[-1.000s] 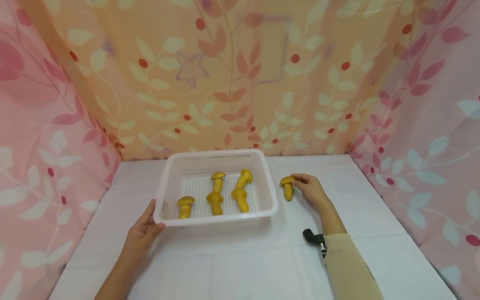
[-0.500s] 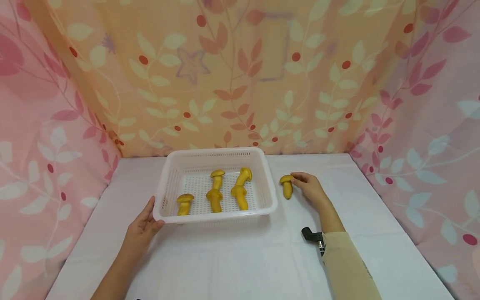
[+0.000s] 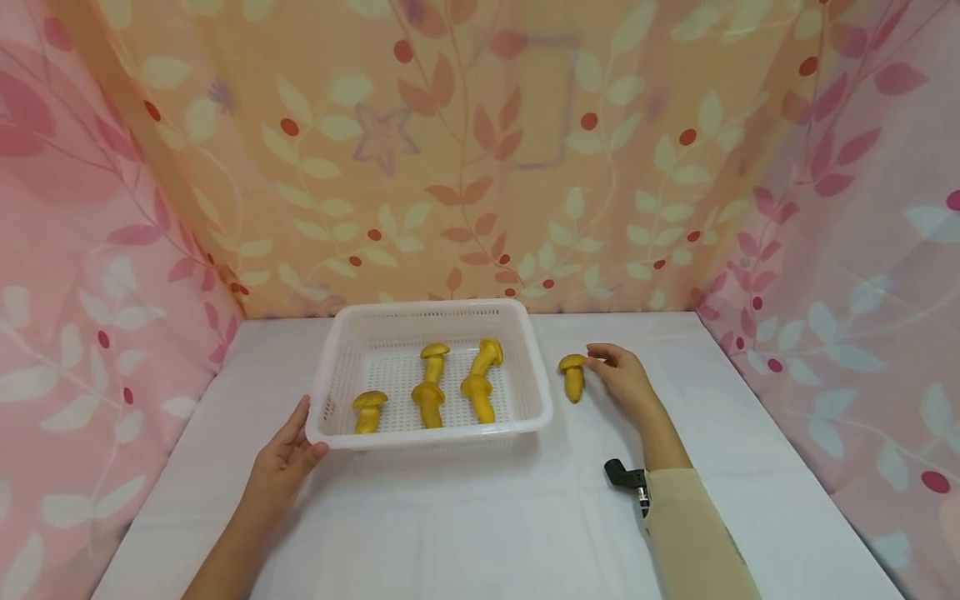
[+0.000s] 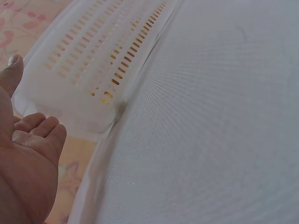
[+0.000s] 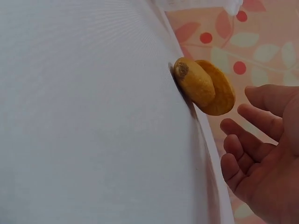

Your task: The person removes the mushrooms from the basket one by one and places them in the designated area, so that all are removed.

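Note:
A white perforated plastic basket stands on the table with several yellow mushrooms inside, some laid end to end. My left hand is at its front left corner, the thumb by the front rim and the extended fingers along the side. In the left wrist view, the loosely bent fingers lie beside the basket's corner. One more yellow mushroom lies on the cloth right of the basket, cap toward the back. My right hand is beside its cap; the right wrist view shows a gap between mushroom and relaxed fingertips.
White cloth covers the table. Floral curtains hang behind it and on both sides. A black device is strapped at the right wrist, by the beige sleeve.
The head view shifts slightly. My right fingers have drawn a little away from the mushroom's cap; the left hand and basket stay in place.

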Demonstrator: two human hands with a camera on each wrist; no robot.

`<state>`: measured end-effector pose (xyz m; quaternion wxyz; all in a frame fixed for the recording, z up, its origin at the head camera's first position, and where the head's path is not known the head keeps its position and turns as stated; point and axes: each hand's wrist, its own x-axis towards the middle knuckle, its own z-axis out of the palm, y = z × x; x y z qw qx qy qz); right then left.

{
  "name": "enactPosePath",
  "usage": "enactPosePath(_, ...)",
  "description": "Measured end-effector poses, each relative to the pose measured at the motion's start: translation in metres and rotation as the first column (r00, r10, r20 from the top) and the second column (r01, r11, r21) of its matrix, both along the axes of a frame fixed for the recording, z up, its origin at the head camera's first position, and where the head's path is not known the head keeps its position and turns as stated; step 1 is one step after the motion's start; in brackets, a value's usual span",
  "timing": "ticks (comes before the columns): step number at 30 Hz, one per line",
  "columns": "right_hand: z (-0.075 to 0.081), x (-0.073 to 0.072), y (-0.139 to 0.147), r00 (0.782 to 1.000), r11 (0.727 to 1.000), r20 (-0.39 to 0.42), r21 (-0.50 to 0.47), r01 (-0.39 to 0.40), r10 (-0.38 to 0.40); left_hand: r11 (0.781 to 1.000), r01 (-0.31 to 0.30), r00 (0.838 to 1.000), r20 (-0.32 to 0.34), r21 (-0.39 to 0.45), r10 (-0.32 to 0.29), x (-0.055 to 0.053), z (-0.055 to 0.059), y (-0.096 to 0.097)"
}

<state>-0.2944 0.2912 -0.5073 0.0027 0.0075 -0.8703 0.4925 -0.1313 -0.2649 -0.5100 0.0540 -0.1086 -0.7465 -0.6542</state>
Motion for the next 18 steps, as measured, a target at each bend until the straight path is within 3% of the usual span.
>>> enactPosePath(13, 0.05, 0.015, -0.009, 0.994, 0.997, -0.108, 0.078, -0.007, 0.015, 0.999, 0.02, 1.0, -0.008, 0.043, -0.019, -0.001, -0.002, 0.0)
enactPosePath(18, 0.072, 0.016, -0.014, 0.988, 0.995, -0.147, 0.087, -0.044, 0.057, 1.0, -0.003, 1.0, 0.005, 0.007, 0.003, 0.0, -0.001, 0.001)
